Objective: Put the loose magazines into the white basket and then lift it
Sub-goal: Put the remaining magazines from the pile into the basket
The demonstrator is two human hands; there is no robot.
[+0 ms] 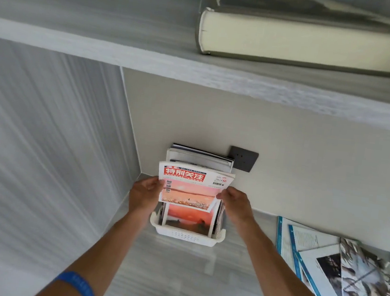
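The white basket (185,236) stands on the desk against the back wall, with several magazines upright inside it. A magazine with a red title band and a pink sunset cover (193,188) is held just above the basket's front. My left hand (144,194) grips its left edge and my right hand (234,202) grips its right edge. Behind it taller magazines (200,157) lean on the wall. An orange-covered magazine (187,216) shows in the basket below the held one.
Several loose magazines (345,272) lie spread on the desk at the right. A dark wall socket (245,159) sits behind the basket. A shelf (150,57) runs overhead with a thick grey book (310,43) lying on it. A side panel closes the left.
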